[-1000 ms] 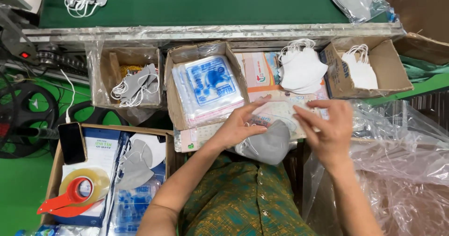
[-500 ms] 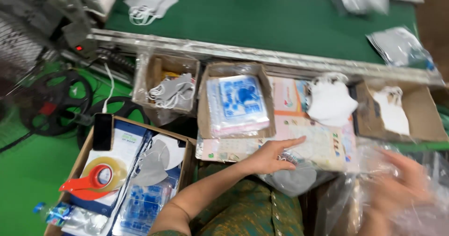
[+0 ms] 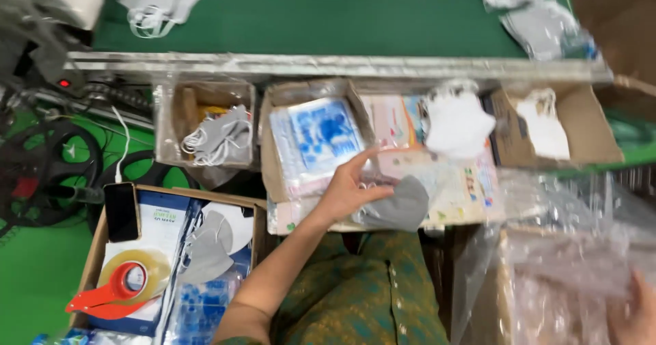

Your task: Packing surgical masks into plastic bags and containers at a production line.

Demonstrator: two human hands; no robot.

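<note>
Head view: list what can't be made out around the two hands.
- Right hand: cut off by the frame's corner; its grip on the clear plastic bags is blurred.
- Left hand: its fingertips hide where they meet the grey mask.
- White masks: motion blur merges them; count unclear.

Single head camera; looks steeply down over lap at cluttered bench [image 3: 328, 65]; close range; slightly tilted

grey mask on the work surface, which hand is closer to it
Left. The left hand rests right against the grey mask, fingers at its edge. The right hand is far off at the lower right, by the clear plastic bags.
</note>
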